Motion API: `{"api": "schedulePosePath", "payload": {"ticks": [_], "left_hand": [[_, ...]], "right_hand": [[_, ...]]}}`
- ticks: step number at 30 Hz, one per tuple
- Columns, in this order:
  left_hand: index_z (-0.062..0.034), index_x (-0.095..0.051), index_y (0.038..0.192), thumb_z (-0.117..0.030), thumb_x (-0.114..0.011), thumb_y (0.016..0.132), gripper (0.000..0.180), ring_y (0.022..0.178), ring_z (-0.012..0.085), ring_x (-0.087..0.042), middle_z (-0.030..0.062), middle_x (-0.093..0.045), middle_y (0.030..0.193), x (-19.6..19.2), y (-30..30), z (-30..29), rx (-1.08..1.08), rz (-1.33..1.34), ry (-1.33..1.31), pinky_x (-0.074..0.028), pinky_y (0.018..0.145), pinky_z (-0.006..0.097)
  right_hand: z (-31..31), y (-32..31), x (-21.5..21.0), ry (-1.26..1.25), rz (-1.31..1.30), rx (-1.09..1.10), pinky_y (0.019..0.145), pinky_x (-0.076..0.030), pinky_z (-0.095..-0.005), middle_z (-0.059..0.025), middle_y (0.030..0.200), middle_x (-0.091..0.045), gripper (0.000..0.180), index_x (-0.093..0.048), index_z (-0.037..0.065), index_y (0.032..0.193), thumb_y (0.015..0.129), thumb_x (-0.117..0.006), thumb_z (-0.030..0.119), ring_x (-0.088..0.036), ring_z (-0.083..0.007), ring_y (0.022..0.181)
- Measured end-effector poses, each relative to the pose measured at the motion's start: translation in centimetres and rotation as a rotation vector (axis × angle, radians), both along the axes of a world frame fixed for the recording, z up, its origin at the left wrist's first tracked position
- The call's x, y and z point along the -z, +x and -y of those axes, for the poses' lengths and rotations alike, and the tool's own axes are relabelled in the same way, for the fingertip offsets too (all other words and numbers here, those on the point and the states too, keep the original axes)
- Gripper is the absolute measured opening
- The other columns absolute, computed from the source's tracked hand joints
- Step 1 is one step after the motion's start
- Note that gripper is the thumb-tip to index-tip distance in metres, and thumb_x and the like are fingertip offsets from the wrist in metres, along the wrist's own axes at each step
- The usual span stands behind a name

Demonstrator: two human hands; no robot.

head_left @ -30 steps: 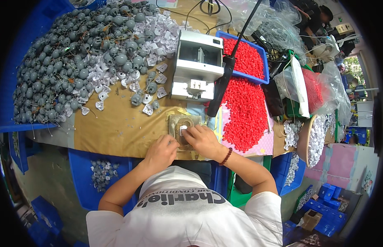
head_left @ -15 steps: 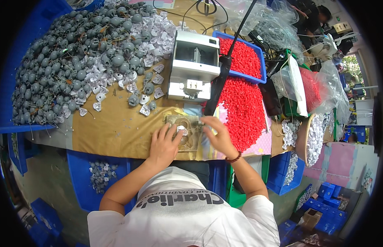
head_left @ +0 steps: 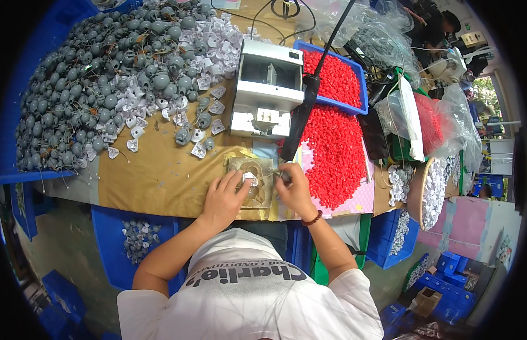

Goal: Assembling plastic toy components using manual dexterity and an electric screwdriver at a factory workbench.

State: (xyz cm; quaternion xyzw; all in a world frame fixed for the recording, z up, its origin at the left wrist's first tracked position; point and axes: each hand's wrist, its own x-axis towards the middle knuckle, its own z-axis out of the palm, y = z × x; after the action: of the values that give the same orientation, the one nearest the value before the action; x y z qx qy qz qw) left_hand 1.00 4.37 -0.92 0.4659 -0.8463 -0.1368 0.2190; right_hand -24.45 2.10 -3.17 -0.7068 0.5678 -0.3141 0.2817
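In front of me on the table lies a flat tan fixture point(head_left: 264, 199) with rounded recesses. A small white plastic part point(head_left: 250, 176) sits in it. My left hand point(head_left: 222, 198) rests on the fixture's left side, fingers stretched out, thumb and index tips beside the white part. Just right of the fixture, my right hand point(head_left: 294, 190) is closed round a small grey rounded piece point(head_left: 285, 176). A thin line seems to run from that piece toward the fixture; whether it is a wire or a shaft I cannot tell.
A white machine point(head_left: 267, 90) and a black stand point(head_left: 303, 116) stand behind the fixture. Red caps point(head_left: 334, 156) are heaped at the right, below a blue tray point(head_left: 362, 102). Grey domed parts with wires point(head_left: 65, 113) and white parts point(head_left: 209, 48) are piled at the left.
My right hand has turned and closed, and the grey piece now shows between its fingers. The left hand and the white part have stayed nearly in place.
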Motion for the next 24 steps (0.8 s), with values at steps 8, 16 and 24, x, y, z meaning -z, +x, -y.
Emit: {"api": "schedulePosePath", "payload": {"ticks": [8,16,24], "left_hand": [[-0.0086,-0.068,0.129,-0.002,-0.070,0.080,0.049,0.128,0.0332,-0.057,0.0160,-0.062,0.133,-0.2,0.2,0.1,0.011,-0.006,0.005,-0.045,0.101,0.046],[-0.0050,-0.068,0.126,-0.005,-0.064,0.084,0.043,0.130,0.0336,-0.056,0.0187,-0.061,0.134,-0.5,0.5,0.4,0.052,-0.009,-0.001,-0.045,0.102,0.045],[-0.0021,-0.070,0.115,-0.006,-0.065,0.082,0.034,0.129,0.0343,-0.056,0.0199,-0.061,0.133,-0.1,0.8,0.5,0.064,-0.053,-0.015,-0.047,0.100,0.045]], "right_hand": [[1.2,0.3,-2.5,0.626,1.031,0.075,0.065,-0.056,-0.0239,-0.0112,0.115,-0.065,0.036,-0.058,0.003,0.129,0.095,-0.063,-0.007,-0.066,-0.0113,0.076],[2.6,0.8,-2.2,0.934,0.992,-0.142,0.057,-0.049,-0.0218,-0.0052,0.086,-0.070,0.023,-0.067,0.005,0.116,0.094,-0.074,0.004,-0.059,-0.0087,0.059],[2.6,3.6,-2.0,0.248,0.111,-0.165,0.062,-0.053,-0.0344,-0.0114,0.083,-0.070,0.032,-0.070,-0.003,0.104,0.084,-0.086,0.018,-0.067,-0.0207,0.067]]}}
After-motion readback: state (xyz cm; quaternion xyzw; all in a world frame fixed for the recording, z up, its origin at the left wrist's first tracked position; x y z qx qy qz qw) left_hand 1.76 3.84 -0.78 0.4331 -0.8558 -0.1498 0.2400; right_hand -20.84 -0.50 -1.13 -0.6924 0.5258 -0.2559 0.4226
